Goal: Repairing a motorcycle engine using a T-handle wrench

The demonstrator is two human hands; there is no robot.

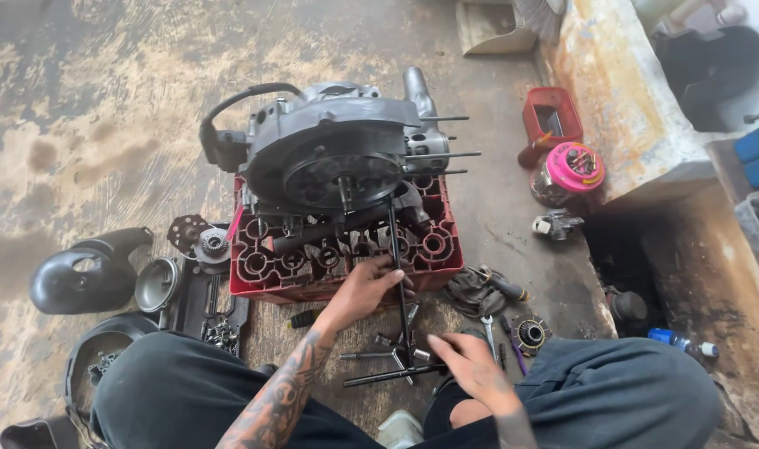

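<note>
A grey scooter engine (338, 150) rests on an upturned red plastic crate (433, 249) on the stained concrete floor. A long black T-handle wrench (396, 249) runs from the engine's lower front down toward me. My left hand (367, 287) grips its shaft in front of the crate. My right hand (467, 362) is at the wrench's lower end, fingers closed by the cross handle (388, 376) near the floor. My dark trouser legs fill the bottom of the view.
Black engine covers (88, 270) and round metal parts (205, 241) lie at left. Loose wrenches and a screwdriver (500, 287) lie right of the crate. A red container (552, 116), a pink-lidded jar (572, 170) and a concrete ledge (637, 108) stand at right. A blue bottle (675, 339) lies by my knee.
</note>
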